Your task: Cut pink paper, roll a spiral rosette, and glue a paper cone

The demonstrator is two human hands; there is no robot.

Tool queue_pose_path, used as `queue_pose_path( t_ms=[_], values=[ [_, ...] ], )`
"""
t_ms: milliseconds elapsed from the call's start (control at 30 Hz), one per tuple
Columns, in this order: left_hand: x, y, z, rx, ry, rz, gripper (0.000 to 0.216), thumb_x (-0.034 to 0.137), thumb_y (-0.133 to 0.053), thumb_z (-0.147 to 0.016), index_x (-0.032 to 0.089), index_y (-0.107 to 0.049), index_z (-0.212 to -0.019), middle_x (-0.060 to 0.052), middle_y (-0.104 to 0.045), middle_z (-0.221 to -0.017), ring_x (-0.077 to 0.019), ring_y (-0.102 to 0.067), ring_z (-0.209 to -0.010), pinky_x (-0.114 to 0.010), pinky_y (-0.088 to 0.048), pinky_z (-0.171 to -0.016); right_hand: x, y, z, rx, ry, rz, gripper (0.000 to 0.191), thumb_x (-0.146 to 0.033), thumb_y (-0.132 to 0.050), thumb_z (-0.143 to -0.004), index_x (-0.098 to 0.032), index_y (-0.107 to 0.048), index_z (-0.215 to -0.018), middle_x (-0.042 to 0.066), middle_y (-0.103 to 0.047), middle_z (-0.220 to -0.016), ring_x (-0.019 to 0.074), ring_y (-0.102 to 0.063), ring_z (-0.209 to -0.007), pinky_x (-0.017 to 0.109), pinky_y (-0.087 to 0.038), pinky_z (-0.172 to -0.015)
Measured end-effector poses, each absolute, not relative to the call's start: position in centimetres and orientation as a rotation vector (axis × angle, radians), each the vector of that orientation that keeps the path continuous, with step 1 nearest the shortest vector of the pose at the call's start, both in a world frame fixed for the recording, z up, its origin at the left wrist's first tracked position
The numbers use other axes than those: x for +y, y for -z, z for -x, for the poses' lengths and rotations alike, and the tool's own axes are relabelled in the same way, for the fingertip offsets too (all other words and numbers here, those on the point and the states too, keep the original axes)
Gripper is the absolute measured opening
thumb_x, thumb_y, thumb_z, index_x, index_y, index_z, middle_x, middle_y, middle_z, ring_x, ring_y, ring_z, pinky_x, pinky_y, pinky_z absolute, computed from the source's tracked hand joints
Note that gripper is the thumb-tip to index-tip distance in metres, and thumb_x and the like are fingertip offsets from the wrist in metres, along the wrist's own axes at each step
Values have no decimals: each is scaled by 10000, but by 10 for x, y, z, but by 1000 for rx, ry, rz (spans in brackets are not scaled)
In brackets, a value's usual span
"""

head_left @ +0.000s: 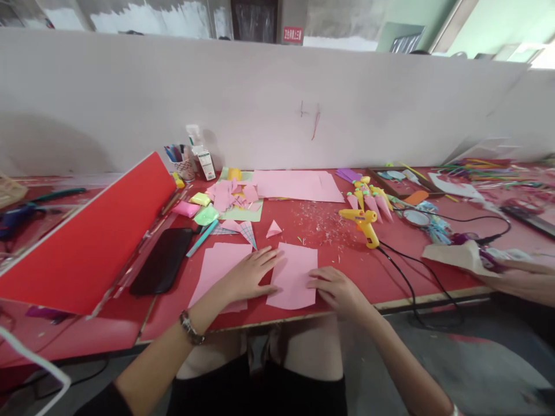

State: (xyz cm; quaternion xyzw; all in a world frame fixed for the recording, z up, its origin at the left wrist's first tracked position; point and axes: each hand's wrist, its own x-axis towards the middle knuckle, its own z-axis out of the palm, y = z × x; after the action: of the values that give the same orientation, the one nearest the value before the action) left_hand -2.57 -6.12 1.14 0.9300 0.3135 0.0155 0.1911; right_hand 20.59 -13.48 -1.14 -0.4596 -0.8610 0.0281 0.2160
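Observation:
A small pink sheet of paper (297,271) lies flat near the table's front edge, between my hands. My left hand (254,271) rests with its fingers spread over the sheet's left edge, partly above a stack of pink paper (219,266). At the right edge of the sheet is my right hand (336,289), its fingers bent and touching the paper; whether they pinch it is hard to make out. Just beyond the sheet sit a folded pink triangle (274,229) and a grid-patterned paper triangle (248,232).
A yellow glue gun (362,222) with a black cord lies to the right, by pink paper cones (373,202). A black phone-like slab (162,260) and a tilted red board (95,231) are on the left. A co-worker's hand (526,280) shows at far right.

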Motion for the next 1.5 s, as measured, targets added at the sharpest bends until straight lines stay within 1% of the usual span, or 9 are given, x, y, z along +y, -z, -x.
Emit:
queue_pose_path(
  t_ms=[167,467,600,733,867,1000,1133,1300,1500],
  values=[
    [-56,-4,26,857,-24,-2654,715,574,-418,-739,185,-250,-1315,-84,-248,-1386,-246,-192,-1271,-436,-156,-1030,-127,7,-216,-2374,-233,1297,307,-76,-366,-768,-200,-642,-824,76,-618,-950,155,-558,-865,308,-459,-738],
    [-57,1,25,899,-126,-2689,710,574,-446,-716,177,-311,-1289,-85,-329,-1350,-252,-257,-1240,-414,-205,-1012,-124,1,-220,-2374,-424,1320,337,-47,-401,-709,-227,-655,-836,62,-590,-1046,173,-521,-979,368,-419,-824],
    [-58,2,25,902,-158,-2668,721,593,-432,-712,189,-299,-1294,-79,-306,-1363,-248,-256,-1242,-411,-195,-1016,-123,1,-217,-2380,-481,1322,339,-45,-407,-714,-235,-661,-835,53,-587,-1063,170,-519,-994,368,-409,-841],
    [-60,-2,24,880,-130,-2644,750,582,-447,-709,165,-269,-1306,-92,-286,-1371,-241,-246,-1248,-406,-189,-1020,-120,-1,-214,-2395,-512,1280,327,-55,-391,-741,-223,-659,-826,58,-587,-1071,165,-517,-1003,360,-409,-843],
    [-61,-6,22,888,-90,-2649,738,540,-485,-703,163,-278,-1303,-92,-315,-1357,-245,-246,-1248,-412,-187,-1019,-116,-7,-217,-2439,-585,1221,291,-96,-392,-771,-224,-650,-813,51,-608,-1029,150,-541,-957,338,-414,-829],
    [-61,-5,21,892,-79,-2654,748,532,-503,-689,166,-280,-1302,-93,-321,-1354,-254,-257,-1241,-418,-195,-1014,-110,-15,-217,-2512,-621,1194,237,-181,-401,-812,-217,-634,-839,53,-607,-993,146,-535,-932,319,-397,-828],
    [-61,-4,21,889,-112,-2648,728,527,-503,-691,176,-295,-1294,-83,-325,-1353,-253,-264,-1237,-416,-190,-1016,-99,-15,-205,-2561,-510,1190,236,-264,-409,-829,-176,-611,-746,53,-584,-817,141,-524,-788,281,-403,-730],
    [-62,-3,19,944,-149,-2604,723,554,-484,-693,172,-312,-1281,-81,-342,-1343,-244,-281,-1227,-403,-206,-1011,-84,-3,-189,-2555,-305,1304,243,-271,-461,-800,-151,-553,-610,34,-531,-644,135,-474,-627,258,-361,-603],
    [-62,0,17,967,-169,-2612,759,547,-510,-673,141,-304,-1281,-87,-318,-1356,-240,-283,-1222,-394,-197,-1016,-80,2,-180,-2483,-274,1381,176,-241,-492,-774,-149,-531,-629,29,-536,-630,139,-474,-631,240,-337,-590]
  ],
)
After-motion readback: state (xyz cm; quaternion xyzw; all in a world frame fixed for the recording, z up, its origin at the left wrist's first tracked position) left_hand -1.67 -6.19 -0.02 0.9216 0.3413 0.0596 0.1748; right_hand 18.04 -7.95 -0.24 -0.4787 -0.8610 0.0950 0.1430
